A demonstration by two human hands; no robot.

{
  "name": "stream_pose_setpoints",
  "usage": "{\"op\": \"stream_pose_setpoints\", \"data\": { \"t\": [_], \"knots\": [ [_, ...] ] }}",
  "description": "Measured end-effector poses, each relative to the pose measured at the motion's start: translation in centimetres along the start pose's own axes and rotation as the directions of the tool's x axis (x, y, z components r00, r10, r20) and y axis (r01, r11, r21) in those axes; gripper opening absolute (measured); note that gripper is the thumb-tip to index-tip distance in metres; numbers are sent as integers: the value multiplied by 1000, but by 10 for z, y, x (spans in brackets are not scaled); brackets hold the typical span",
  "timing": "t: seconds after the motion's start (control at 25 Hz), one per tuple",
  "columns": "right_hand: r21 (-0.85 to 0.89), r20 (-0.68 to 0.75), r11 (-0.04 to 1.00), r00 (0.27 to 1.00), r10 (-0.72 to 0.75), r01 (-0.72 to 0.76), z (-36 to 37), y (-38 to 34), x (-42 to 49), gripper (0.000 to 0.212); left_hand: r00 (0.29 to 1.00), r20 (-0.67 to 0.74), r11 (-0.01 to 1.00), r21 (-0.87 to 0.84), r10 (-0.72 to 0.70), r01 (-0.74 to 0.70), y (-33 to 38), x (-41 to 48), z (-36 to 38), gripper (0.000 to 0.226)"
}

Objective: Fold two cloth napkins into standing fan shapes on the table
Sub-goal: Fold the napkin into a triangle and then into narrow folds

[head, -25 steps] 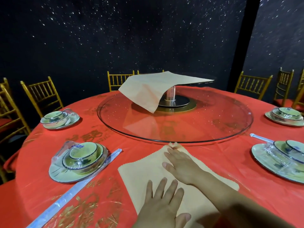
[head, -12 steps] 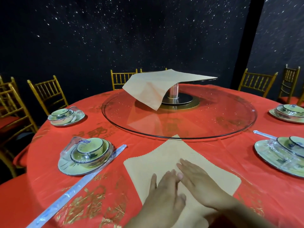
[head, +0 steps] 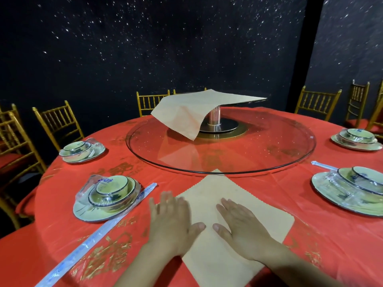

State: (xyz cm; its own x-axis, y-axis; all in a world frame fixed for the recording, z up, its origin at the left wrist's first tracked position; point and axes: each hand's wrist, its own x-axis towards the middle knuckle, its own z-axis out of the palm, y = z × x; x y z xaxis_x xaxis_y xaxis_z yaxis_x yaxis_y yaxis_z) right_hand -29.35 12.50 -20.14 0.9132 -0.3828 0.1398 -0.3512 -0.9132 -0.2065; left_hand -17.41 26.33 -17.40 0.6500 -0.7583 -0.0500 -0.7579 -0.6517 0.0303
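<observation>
Head view: a round surface (head: 323, 251) under a red cloth with gold print fills the lower half of the picture. Close to its near edge a tan napkin (head: 236, 188) lies flat, set as a diamond, and its far corner reaches the rim of the glass turntable (head: 275, 156) at the centre of the surface. Both of the person's bare hands lie on this cloth. The left grip (head: 173, 222) is released, fingers straight and somewhat blurred, and it covers the napkin's left corner, with its outer side over the red cloth. The right grip (head: 241, 226) is also released, palm down and fingers spread flat on the middle of the napkin. The two thumbs point at each other, close but apart. Neither one grasps anything.

The second napkin (head: 186, 112) is draped over a raised tier (head: 248, 101) on a metal post at the centre of the turntable, one corner hanging down toward the glass.

Toward the left edge sits a plastic-wrapped place setting (head: 107, 198), with a wrapped chopstick packet (head: 97, 235) just beside it. Another setting (head: 81, 150) stands farther back on that side. Two more settings (head: 352, 189) stand along the right edge. Gold chairs (head: 60, 123) ring the surface before a dark, speckled wall (head: 145, 48).
</observation>
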Motion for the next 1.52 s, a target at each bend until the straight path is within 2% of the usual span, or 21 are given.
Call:
{"op": "stream_pose_setpoints", "data": {
  "t": [0.08, 0.16, 0.24, 0.32, 0.48, 0.56, 0.72, 0.8, 0.84, 0.88, 0.92, 0.96, 1.0, 1.04, 1.16, 1.24, 1.32, 1.4, 1.44, 1.48, 1.52],
  "knots": [
    [-66, -75, 997, 996, -43, 38, 0, 1, 1, 101, 980, 49, 980, -71, 192, -188, 22, -8, 0, 93],
    [-11, -21, 999, 999, -38, 38, 6, 3, 2, 116, 959, 116, 963, -104, 259, -248, 38, -17, 11, 114],
    [53, 99, 999, 995, -9, 4, -1, 6, -1, 128, 961, 126, 967, -95, 248, -237, 38, -17, 20, 123],
    [28, 140, 999, 990, 29, -34, -13, 25, -10, 133, 964, 141, 973, -86, 226, -216, 37, -17, 21, 123],
    [-150, 97, 959, 962, 256, -240, -37, 84, -38, 143, 962, 154, 973, -77, 227, -217, 41, -18, 16, 121],
    [-148, 45, 958, 965, 257, -248, -43, 78, -41, 143, 964, 140, 972, -85, 227, -217, 40, -19, 17, 121],
    [-41, 29, 999, 1000, -1, 2, -18, 19, -35, 130, 967, 115, 969, -124, 227, -212, 39, -18, 19, 119],
    [23, -5, 999, 1000, -26, 26, 2, 12, -34, 117, 966, 108, 963, -159, 235, -216, 33, -14, 21, 96],
    [-78, 28, 994, 997, -70, 72, 1, 10, -37, 105, 971, 86, 960, -193, 222, -202, 26, -11, 20, 81],
    [-70, 155, 997, 988, -6, 17, -3, 9, -37, 91, 982, 59, 965, -205, 181, -165, 15, -7, 18, 72],
    [-127, 151, 992, 988, 42, -22, -4, 10, -36, 85, 992, 58, 978, -180, 112, -100, 1, -2, 17, 77],
    [-124, 142, 992, 989, 39, -21, -4, 12, -34, 94, 996, 76, 990, -137, 41, -30, -13, 3, 16, 96],
    [-87, 37, 995, 998, -41, 44, 2, 15, -32, 109, 996, 90, 995, -95, 0, 9, -25, 5, 15, 119],
    [-17, 55, 998, 997, -51, 52, 6, 15, -33, 119, 993, 115, 997, -67, -14, 22, -33, 5, 13, 137],
    [33, 132, 994, 985, -110, 107, 1, 15, -31, 127, 987, 160, 995, -97, 9, 6, -34, 1, 8, 154],
    [178, 91, 977, 986, -136, 118, -10, 20, -35, 121, 995, 90, 984, -177, 52, -35, -34, -1, 8, 147],
    [267, -18, 949, 985, -170, 169, -25, 40, -45, 95, 986, -88, 945, -284, 145, -164, -50, 1, 14, 131],
    [239, -44, 953, 982, -181, 187, -44, 59, -61, 46, 918, -245, 858, -342, 313, -384, -74, -1, 15, 91],
    [206, -56, 962, 983, -173, 181, -49, 70, -68, 36, 875, -277, 819, -325, 397, -474, -85, -3, 14, 63],
    [125, -83, 968, 974, -210, 219, -50, 79, -71, 37, 828, -306, 789, -274, 470, -550, -94, -4, 13, 41],
    [45, -76, 963, 962, -261, 265, -50, 83, -72, 37, 778, -337, 775, -179, 531, -607, -100, -3, 11, 31]
  ]
}}
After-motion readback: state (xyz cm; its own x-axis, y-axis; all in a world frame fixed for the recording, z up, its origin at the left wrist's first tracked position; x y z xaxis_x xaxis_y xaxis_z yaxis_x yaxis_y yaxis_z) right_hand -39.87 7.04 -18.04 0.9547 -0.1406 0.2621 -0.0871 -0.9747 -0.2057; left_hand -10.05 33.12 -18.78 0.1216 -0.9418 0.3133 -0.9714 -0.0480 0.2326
